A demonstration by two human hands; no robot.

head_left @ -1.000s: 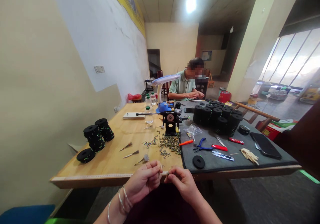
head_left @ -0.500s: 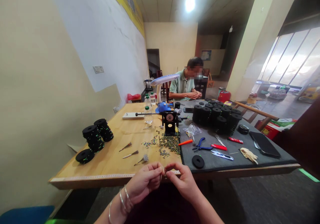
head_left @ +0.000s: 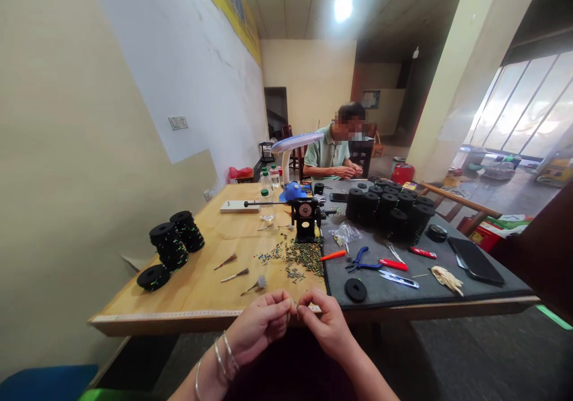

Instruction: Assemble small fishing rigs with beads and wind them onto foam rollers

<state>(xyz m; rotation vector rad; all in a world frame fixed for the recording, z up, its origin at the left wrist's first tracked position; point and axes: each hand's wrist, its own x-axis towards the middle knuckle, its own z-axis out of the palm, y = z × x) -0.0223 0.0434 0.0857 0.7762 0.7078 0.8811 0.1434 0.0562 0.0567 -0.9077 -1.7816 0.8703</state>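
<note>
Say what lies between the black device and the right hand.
Head view: tiny loose pieces strewn on the tabletop lie between the device and right hand.

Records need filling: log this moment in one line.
left hand: pinched | right hand: pinched, beside left | anything held: too small to tell | beyond: small pieces, black spool

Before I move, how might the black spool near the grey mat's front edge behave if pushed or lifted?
The black spool lies flat on the grey mat, so a push would likely slide, not tip, it. Its round shape could let it roll if stood on edge. Small and hollow-centred, it is probably light.
</note>
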